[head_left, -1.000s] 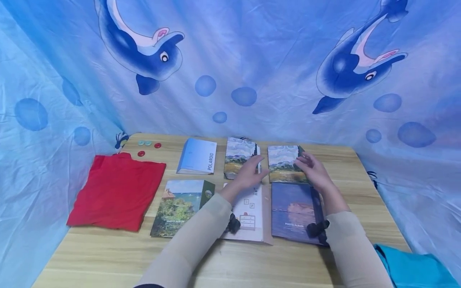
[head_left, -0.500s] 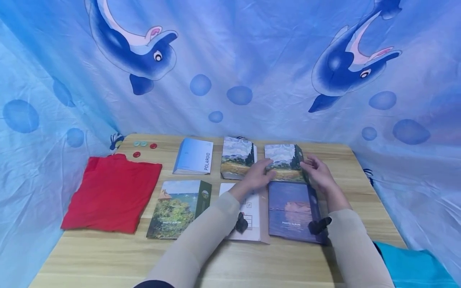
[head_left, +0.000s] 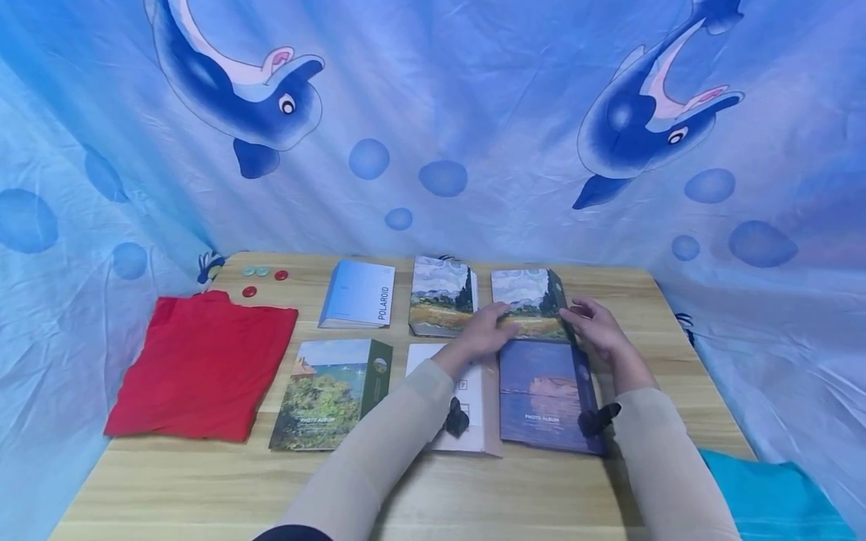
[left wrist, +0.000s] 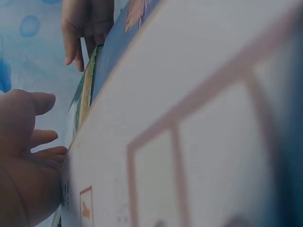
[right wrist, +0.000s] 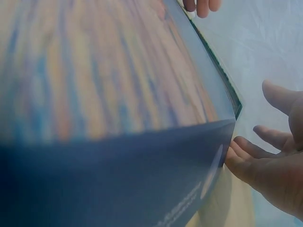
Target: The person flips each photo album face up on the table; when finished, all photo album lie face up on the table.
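Six photo albums lie in two rows on the wooden table. My left hand (head_left: 482, 330) has its fingers extended over the left edge of the back-right album, a wheat-field painting cover (head_left: 526, 291). On that album's other side, my right hand (head_left: 598, 330) holds its fingertips right at the spine edge. Below both hands lie a white album (head_left: 467, 439) with drawn furniture, partly hidden by my left arm, and a purple seascape album (head_left: 541, 391). Another wheat-field album (head_left: 436, 297) stands just left of my left hand. In the right wrist view, the right hand's fingers (right wrist: 255, 151) spread loosely.
A blue Polaroid album (head_left: 361, 293) and a green garden album (head_left: 328, 391) lie to the left. Farther left are a folded red cloth (head_left: 203, 368) and several small red and green discs (head_left: 280, 275). A teal cloth (head_left: 778, 496) hangs near the right edge; a dolphin-print curtain (head_left: 433, 113) surrounds the table.
My left hand has moved right, from the gap between the two wheat-field albums to the right one's left edge. My right hand has drawn slightly outward to its spine. The head view has turned slightly right.
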`<action>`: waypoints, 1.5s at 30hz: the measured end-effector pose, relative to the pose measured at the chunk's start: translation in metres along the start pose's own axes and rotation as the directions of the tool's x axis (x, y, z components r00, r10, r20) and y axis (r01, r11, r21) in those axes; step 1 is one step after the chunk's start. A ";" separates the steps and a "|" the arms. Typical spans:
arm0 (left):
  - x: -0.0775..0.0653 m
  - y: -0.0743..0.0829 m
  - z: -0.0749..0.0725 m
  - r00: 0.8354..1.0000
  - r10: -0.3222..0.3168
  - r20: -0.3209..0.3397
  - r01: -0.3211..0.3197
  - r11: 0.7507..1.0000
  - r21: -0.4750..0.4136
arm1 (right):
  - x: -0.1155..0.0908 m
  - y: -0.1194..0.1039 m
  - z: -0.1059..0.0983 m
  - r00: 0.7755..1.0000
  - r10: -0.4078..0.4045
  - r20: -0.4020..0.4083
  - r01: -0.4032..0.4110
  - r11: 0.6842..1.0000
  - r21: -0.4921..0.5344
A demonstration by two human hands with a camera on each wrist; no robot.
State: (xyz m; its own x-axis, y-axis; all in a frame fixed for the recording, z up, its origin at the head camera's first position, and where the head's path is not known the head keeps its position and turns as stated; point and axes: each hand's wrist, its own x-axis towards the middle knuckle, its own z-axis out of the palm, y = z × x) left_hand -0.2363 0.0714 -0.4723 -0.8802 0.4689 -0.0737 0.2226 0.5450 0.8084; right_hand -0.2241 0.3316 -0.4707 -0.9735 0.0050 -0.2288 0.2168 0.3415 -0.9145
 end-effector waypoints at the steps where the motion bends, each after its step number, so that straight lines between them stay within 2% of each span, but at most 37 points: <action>1: 0.000 -0.001 0.000 1.000 -0.011 -0.004 0.011 1.000 -0.003 | 0.000 0.000 0.000 1.000 0.000 0.001 0.000 1.000 0.011; 5: 0.001 -0.004 0.001 0.998 -0.056 -0.004 0.055 0.997 -0.054 | 0.001 0.002 0.001 1.000 0.001 -0.007 0.000 0.999 0.052; 8: 0.001 -0.006 0.000 0.997 -0.078 0.007 0.079 0.991 -0.108 | 0.002 0.002 0.003 1.000 -0.003 -0.030 0.005 0.999 0.038; 11: 0.002 -0.007 -0.002 0.997 -0.075 0.024 0.078 0.987 -0.142 | 0.002 0.000 0.006 0.999 0.007 -0.050 -0.005 1.000 0.028; 18: 0.006 -0.008 -0.004 0.996 -0.058 0.065 0.070 0.980 -0.186 | 0.005 -0.003 0.008 0.996 0.076 -0.037 -0.069 0.985 0.157; 25: 0.010 -0.008 -0.002 0.995 -0.048 0.090 0.066 0.975 -0.212 | 0.010 -0.003 0.005 0.990 0.128 -0.052 -0.115 0.974 0.197; 31: 0.010 -0.007 -0.003 0.994 -0.065 0.087 0.084 0.967 -0.242 | 0.010 -0.003 0.005 0.992 0.115 -0.042 -0.101 0.961 0.257; 37: 0.009 -0.006 -0.003 0.993 -0.072 0.099 0.098 0.951 -0.293 | 0.012 -0.005 0.008 0.991 0.125 -0.048 -0.110 0.963 0.245; 39: 0.010 -0.006 -0.003 0.992 -0.068 0.101 0.095 0.951 -0.294 | 0.013 -0.008 0.010 0.991 0.121 -0.057 -0.105 0.967 0.231; 45: 0.014 -0.006 -0.002 0.994 -0.029 0.107 0.052 0.974 -0.221 | 0.015 -0.021 0.015 0.993 0.064 -0.099 -0.044 0.980 0.193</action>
State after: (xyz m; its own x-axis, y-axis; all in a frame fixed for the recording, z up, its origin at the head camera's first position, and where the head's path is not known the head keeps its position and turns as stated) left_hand -0.2502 0.0734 -0.4769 -0.8365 0.5244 -0.1588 0.0784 0.4015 0.9125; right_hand -0.2417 0.3110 -0.4602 -0.9600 0.1202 -0.2527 0.2695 0.1536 -0.9507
